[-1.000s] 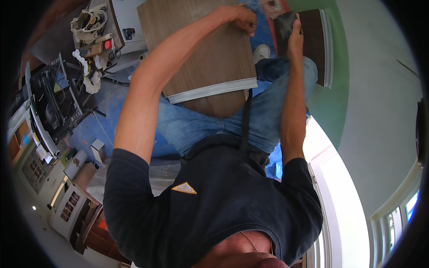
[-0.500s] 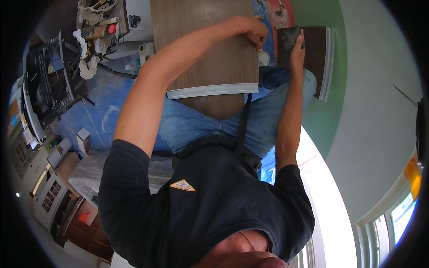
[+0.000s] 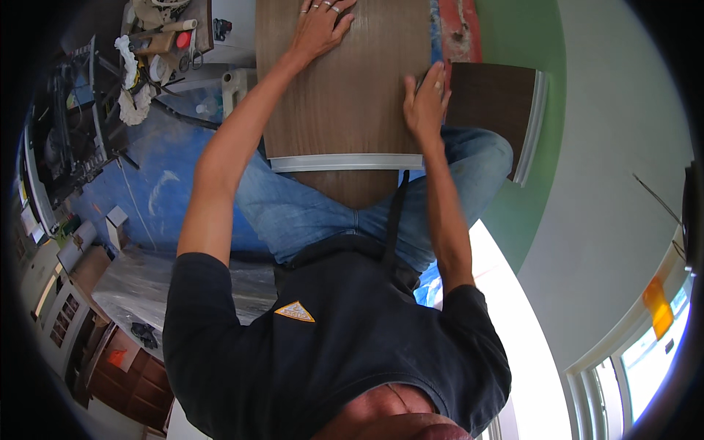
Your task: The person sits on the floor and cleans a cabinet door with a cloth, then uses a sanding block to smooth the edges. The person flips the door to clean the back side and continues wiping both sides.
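A brown wood-grain panel (image 3: 345, 103) lies in front of me above my legs, with a pale grey strip (image 3: 348, 163) along its near end. My left hand (image 3: 321, 28) rests on the panel's far part, fingers spread, holding nothing. At the panel's right edge is my right hand (image 3: 425, 110), its thumb toward the wood and its fingers up along the side. It grips a dark flat pad, mostly hidden behind the fingers; only a sliver shows beside the thumb.
A second dark brown panel (image 3: 490, 110) with a pale edge strip lies right of my knee. At the far left stands a cluttered table (image 3: 198, 22) with scissors (image 3: 192, 59) and rags. A plastic jug (image 3: 236, 89) stands left of the panel. Clear sheeting (image 3: 132, 282) covers something at lower left.
My left hand has moved from the panel's right edge to the far left part of its top. My right hand has come left, from over the second panel to the first panel's edge.
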Available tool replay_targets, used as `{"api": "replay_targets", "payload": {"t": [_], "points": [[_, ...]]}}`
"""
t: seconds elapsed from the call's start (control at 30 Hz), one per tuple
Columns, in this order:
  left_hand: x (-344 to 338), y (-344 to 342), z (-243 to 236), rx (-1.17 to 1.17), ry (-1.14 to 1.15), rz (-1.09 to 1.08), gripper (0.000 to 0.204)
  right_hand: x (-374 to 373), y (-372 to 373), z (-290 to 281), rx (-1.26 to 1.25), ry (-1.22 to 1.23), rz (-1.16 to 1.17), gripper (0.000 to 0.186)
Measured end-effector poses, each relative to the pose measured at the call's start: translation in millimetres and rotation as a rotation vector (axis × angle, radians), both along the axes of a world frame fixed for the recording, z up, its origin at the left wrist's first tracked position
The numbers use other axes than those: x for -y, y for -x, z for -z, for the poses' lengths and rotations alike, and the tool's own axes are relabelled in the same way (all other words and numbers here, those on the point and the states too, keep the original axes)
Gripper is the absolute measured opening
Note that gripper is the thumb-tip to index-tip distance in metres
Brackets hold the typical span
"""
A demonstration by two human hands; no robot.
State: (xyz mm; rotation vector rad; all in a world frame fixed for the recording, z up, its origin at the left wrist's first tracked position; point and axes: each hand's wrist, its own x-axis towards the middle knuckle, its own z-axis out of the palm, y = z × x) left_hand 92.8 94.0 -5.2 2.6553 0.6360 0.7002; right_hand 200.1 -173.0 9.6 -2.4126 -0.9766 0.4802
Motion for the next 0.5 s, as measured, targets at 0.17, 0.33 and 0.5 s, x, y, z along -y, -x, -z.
{"api": "replay_targets", "payload": {"t": [0.17, 0.33, 0.5], "points": [[6, 2, -4, -0.076, 0.036, -0.027, 0.037, -13, -12, 2, -0.053, 0.050, 0.020, 0.081], [9, 2, -14, -0.063, 0.047, -0.036, 0.037, -32, -17, -2, -0.036, 0.070, 0.027, 0.083], [7, 2, -20, -0.133, 0.036, -0.024, 0.038, -42, -20, -4, -0.035, 0.082, 0.054, 0.084]]}}
